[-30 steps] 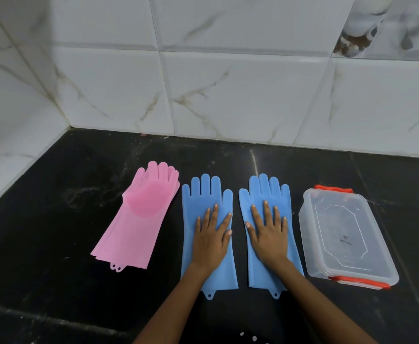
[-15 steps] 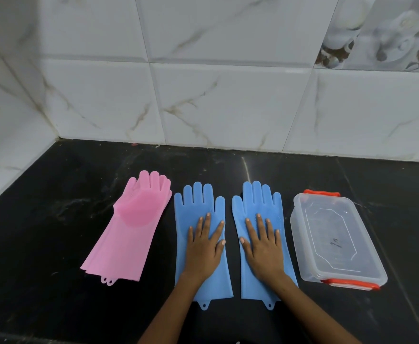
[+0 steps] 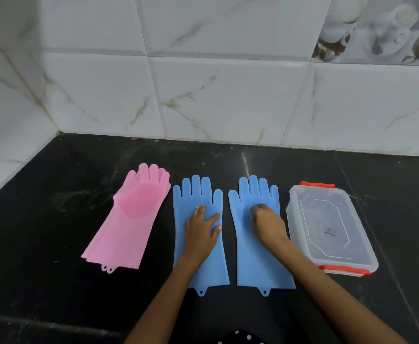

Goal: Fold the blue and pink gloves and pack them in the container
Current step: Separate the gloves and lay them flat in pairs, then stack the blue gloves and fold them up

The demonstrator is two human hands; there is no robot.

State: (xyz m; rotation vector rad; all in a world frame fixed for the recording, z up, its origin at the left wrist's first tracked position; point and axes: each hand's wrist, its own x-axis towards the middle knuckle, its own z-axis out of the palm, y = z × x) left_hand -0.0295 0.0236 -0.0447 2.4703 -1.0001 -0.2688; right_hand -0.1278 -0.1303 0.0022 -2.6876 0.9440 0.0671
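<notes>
Left hand point(image 3: 201, 230): spread flat on the left blue glove point(image 3: 199, 234).
Right hand point(image 3: 268, 223): curled, pinching the right blue glove point(image 3: 258, 234), just left of the container point(image 3: 330, 229).
Pink gloves point(image 3: 131, 217): stacked, far left of container.
Handling: likely soft, floppy, grippy; take hold at the fingers.

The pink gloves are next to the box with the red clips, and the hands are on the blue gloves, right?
Not quite. The head view shows the pink gloves far from the box, at the other end of the row. The blue gloves lie between them, and the left hand and right hand do rest on those.
</notes>
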